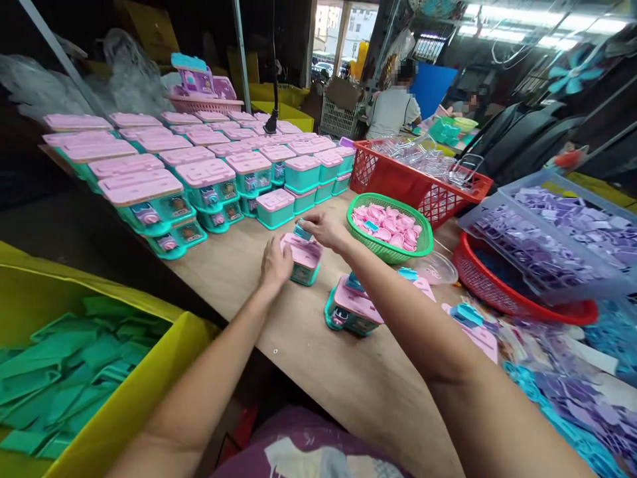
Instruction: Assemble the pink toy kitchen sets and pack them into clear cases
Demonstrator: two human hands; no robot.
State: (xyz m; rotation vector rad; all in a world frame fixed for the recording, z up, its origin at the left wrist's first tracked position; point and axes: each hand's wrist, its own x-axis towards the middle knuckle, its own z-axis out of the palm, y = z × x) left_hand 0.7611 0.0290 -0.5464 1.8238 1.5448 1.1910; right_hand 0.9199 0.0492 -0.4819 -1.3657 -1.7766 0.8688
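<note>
A teal box with a pink lid [304, 255] stands on the wooden table in front of me. Against its left side rests my left hand [277, 262], fingers along the lid and wall. Over the back of the same lid, my right hand [323, 231] pinches a small blue piece [302, 231]. Another teal box with a pink lid [355, 302] stands to the right, with a blue piece on top, partly behind my right forearm. More pink lids with blue pieces [468, 315] lie beyond the forearm.
Rows of stacked pink-lidded boxes [144, 186] fill the back left. Behind my right hand sits a green basket [425, 249] of pink parts, near a red crate [388, 179]. A tilted clear bin [522, 265] of purple parts is at right. A person [391, 113] is in the background.
</note>
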